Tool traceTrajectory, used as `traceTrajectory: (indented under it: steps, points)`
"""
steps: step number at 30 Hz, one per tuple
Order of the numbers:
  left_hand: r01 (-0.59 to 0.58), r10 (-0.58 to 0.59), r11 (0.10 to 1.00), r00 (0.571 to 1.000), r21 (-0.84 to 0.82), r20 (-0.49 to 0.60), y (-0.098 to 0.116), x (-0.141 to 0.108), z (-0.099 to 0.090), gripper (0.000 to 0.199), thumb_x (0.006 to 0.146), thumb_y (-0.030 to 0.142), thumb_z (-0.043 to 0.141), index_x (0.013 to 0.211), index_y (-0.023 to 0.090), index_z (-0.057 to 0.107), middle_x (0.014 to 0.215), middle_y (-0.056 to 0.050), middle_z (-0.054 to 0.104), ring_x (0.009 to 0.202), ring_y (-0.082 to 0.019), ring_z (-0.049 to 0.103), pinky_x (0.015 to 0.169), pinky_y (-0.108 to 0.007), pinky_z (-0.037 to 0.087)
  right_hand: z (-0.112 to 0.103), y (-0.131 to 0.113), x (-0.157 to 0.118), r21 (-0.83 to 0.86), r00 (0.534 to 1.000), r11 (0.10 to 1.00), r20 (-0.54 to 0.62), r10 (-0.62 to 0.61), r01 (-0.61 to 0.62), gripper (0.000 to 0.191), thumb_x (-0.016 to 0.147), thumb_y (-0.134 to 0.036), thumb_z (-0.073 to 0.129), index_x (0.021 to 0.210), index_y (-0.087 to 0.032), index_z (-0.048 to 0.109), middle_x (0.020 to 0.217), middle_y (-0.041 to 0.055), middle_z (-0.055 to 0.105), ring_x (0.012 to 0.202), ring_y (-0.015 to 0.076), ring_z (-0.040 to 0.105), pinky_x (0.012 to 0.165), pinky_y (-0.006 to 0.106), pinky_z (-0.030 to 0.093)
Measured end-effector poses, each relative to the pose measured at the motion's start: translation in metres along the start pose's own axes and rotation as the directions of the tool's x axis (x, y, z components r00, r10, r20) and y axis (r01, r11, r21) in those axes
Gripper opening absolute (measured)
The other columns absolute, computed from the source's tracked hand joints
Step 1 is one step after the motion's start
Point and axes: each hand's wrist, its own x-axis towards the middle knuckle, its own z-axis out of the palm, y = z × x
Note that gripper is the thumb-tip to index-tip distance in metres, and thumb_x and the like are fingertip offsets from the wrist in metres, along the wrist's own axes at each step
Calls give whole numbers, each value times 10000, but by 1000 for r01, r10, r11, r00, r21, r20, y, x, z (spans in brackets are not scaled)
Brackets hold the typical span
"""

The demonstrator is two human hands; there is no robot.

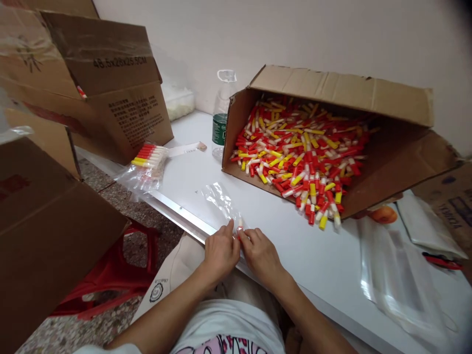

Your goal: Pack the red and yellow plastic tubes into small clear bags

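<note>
Both hands meet at the front edge of the white table (pixel 273 216). My left hand (pixel 222 247) is closed around the near end of a clear plastic bag (pixel 220 197), which lies flat on the tabletop. My right hand (pixel 259 254) pinches a small red-and-white tube (pixel 240 227) beside the bag's near end. Beyond them a cardboard box (pixel 387 101) lies on its side, with many red, yellow and white tubes (pixel 295 147) spilling from its opening.
A filled bag of tubes (pixel 149 162) lies at the table's left edge. Cardboard boxes (pixel 136 118) stand at the left, a plastic bottle (pixel 220 123) at the back. Clear bags (pixel 396 275) lie at the right. A red stool (pixel 121 270) is below left.
</note>
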Motion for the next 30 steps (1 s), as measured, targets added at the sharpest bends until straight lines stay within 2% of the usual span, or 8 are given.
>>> traceTrajectory:
  steps: [4, 7, 9, 13, 16, 21, 26, 30]
  points:
    - [-41, 40, 999, 996, 4, 85, 0, 0, 2, 498, 894, 244, 318, 1349, 59, 403, 1119, -162, 629, 963, -264, 627, 807, -375, 481, 3, -3, -2, -8, 998, 998, 35, -58, 58, 328, 857, -40, 393, 1145, -77, 547, 814, 87, 602, 739, 200, 479, 657, 317, 445]
    - [-97, 100, 995, 987, -33, 125, -2, 0, 3, 496, 882, 209, 327, 1361, 90, 377, 1129, -139, 629, 982, -251, 624, 824, -363, 480, 1, -2, 4, -29, 996, 998, -72, 60, -62, 142, 884, -175, 469, 891, -144, 608, 745, 64, 562, 715, 197, 456, 649, 323, 404]
    - [-95, 99, 995, 988, -42, 116, -4, -1, 4, 513, 877, 199, 330, 1379, 96, 336, 1160, -141, 619, 984, -255, 626, 820, -369, 482, 0, 1, 9, 3, 983, 990, -122, 140, -141, 161, 883, -263, 501, 921, -146, 605, 884, 99, 580, 814, 218, 473, 717, 348, 403]
    - [-62, 69, 996, 992, -66, 106, -5, -2, 5, 482, 871, 180, 324, 1345, 97, 352, 1112, -137, 644, 934, -267, 646, 780, -377, 486, 1, 6, 19, 122, 991, 985, 68, 111, -119, 337, 879, -255, 499, 1209, -196, 527, 1198, 110, 525, 1010, 230, 460, 813, 352, 383]
    - [-23, 30, 995, 997, -97, 69, -5, -4, 8, 448, 875, 180, 319, 1312, 94, 355, 1048, -137, 665, 902, -268, 655, 755, -371, 482, 4, 6, 29, 107, 974, 985, 195, 112, -135, 272, 883, -292, 502, 1137, -238, 582, 1098, 78, 576, 954, 215, 476, 794, 341, 358]
    - [-4, 8, 991, 1000, -134, 27, -9, -6, 10, 433, 863, 154, 313, 1292, 99, 301, 919, -107, 691, 777, -266, 669, 665, -357, 467, 10, -4, 51, -105, 917, 951, 251, 309, -291, 155, 862, -315, 538, 900, -189, 619, 891, 75, 594, 871, 223, 499, 744, 334, 325]
    - [39, -41, 995, 999, -90, -28, -15, -2, 9, 415, 867, 174, 314, 1280, 127, 337, 763, -62, 689, 697, -259, 665, 630, -342, 453, 16, -8, 59, -124, 858, 921, 333, 390, -370, 213, 894, -394, 497, 913, -200, 582, 874, 52, 603, 794, 178, 545, 648, 278, 322]
    - [-53, 54, 996, 998, -70, 13, -12, -3, 16, 532, 836, 157, 335, 1355, 58, 274, 851, -107, 699, 742, -258, 667, 654, -349, 465, 22, -8, 63, -145, 816, 886, 347, 463, -441, 197, 901, -385, 483, 911, -207, 565, 864, 41, 601, 795, 169, 562, 611, 265, 318]
